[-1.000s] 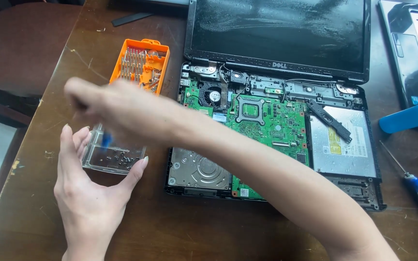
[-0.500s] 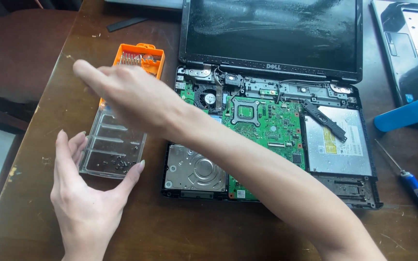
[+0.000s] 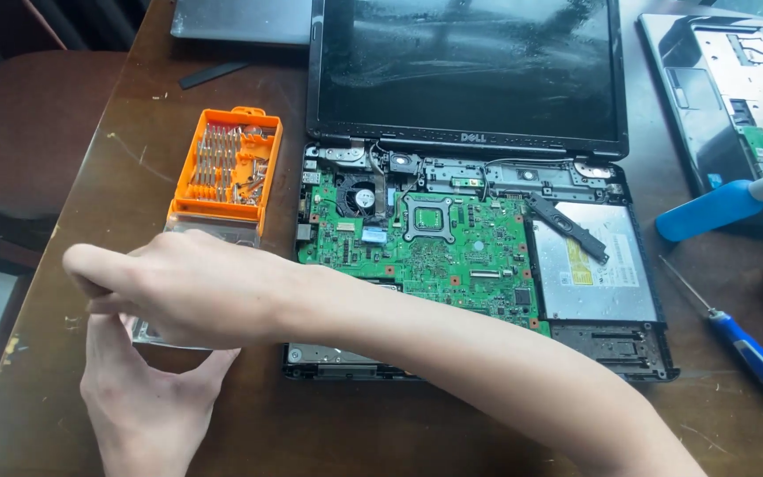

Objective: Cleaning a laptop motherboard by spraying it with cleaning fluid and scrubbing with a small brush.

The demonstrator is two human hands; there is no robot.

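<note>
An orange screwdriver-bit case [image 3: 225,163] lies open on the brown table, left of a dismantled laptop [image 3: 426,238]. The case's clear plastic lid [image 3: 215,230] stretches toward me. My left hand [image 3: 143,402] cups the lid's near end, with fingers on its left and thumb on its right. My right arm crosses over the laptop's front edge. My right hand [image 3: 174,287] hovers over the lid with fingers curled and pinched toward the left. Whatever it may hold is hidden.
The laptop's green board, fan and silver optical drive [image 3: 589,265] are exposed under its upright screen. A blue-handled screwdriver [image 3: 739,340] and a blue bottle [image 3: 717,208] lie on the right, by a removed laptop cover [image 3: 730,106]. A dark chair [image 3: 28,132] stands on the left.
My right hand has swept down and left from near the orange case to over the lid's near end. The lid went from raised to lying flat, and my left hand stays at it.
</note>
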